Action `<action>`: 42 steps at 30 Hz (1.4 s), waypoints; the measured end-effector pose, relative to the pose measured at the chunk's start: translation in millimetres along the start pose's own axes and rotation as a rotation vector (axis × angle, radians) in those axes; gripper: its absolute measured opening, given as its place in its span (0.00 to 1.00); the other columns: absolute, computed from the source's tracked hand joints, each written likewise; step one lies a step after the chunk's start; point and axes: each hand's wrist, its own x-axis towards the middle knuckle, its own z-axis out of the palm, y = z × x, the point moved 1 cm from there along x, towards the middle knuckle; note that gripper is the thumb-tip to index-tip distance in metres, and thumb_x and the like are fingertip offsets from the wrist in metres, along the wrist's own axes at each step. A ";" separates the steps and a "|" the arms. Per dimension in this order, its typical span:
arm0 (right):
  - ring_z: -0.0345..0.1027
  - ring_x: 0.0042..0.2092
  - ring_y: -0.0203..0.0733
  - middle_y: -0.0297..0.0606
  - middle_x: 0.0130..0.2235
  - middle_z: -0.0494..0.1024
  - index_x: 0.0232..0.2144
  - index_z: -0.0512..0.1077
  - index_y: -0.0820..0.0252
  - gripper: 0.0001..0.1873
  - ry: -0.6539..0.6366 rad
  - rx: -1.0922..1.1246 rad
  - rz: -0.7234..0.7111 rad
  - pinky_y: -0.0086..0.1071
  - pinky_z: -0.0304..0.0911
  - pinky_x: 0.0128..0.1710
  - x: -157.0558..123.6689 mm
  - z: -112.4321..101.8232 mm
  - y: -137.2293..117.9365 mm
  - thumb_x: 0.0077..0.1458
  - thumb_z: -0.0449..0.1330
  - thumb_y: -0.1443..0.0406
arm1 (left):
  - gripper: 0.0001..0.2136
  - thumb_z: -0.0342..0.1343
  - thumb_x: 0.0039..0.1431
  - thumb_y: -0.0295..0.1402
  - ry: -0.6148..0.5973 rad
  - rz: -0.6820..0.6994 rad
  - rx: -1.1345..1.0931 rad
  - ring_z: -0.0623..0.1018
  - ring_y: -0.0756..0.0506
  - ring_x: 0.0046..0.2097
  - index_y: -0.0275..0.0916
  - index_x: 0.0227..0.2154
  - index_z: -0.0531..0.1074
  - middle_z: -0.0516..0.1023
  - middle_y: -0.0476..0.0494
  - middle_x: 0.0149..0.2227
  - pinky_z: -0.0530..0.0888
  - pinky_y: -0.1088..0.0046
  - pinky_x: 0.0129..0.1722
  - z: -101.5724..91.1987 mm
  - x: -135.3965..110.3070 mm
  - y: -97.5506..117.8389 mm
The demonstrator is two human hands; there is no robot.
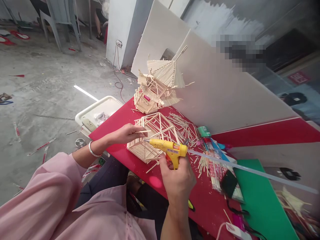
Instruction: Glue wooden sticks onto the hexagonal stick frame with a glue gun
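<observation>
Yellow glue gun [172,148] partly hides the frame [162,131] beside seemingly wooden sticks [183,126].

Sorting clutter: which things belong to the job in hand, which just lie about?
Likely job:
- yellow glue gun
- glue stick
- thin stick in left hand
- stick frame
- loose sticks

Probably just lying about:
- white tray
- grey chair
- red-white wrappers

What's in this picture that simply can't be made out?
All in the head view:
Lower grip of the yellow glue gun: hidden by the right hand.
One end of the thin stick: hidden by the left hand.
Lettering on the red sign: blurred.
Head of the background person: cut off by the top edge.
</observation>
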 end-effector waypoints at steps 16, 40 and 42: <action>0.70 0.26 0.41 0.38 0.27 0.76 0.35 0.71 0.61 0.13 0.083 -0.065 -0.110 0.31 0.58 0.24 1.7 3.3 0.6 0.60 0.57 0.56 | 0.18 0.47 0.71 0.42 0.022 0.015 -0.008 0.69 0.54 0.26 0.33 0.39 0.76 0.74 0.48 0.26 0.66 0.80 0.27 2.5 -1.3 -2.6; 0.73 0.30 0.42 0.40 0.31 0.79 0.38 0.72 0.62 0.11 0.064 -0.052 -0.142 0.31 0.62 0.25 1.8 -1.0 3.0 0.58 0.58 0.59 | 0.17 0.47 0.71 0.41 0.052 0.053 0.032 0.64 0.54 0.23 0.34 0.38 0.76 0.67 0.52 0.22 0.63 0.80 0.24 4.3 -1.5 -2.2; 0.74 0.30 0.43 0.40 0.32 0.79 0.38 0.72 0.62 0.11 0.064 -0.051 -0.144 0.31 0.63 0.26 1.6 -1.5 2.9 0.58 0.58 0.59 | 0.18 0.47 0.71 0.41 0.054 0.057 0.023 0.65 0.54 0.24 0.33 0.40 0.76 0.70 0.51 0.24 0.64 0.80 0.25 4.2 -1.6 -2.6</action>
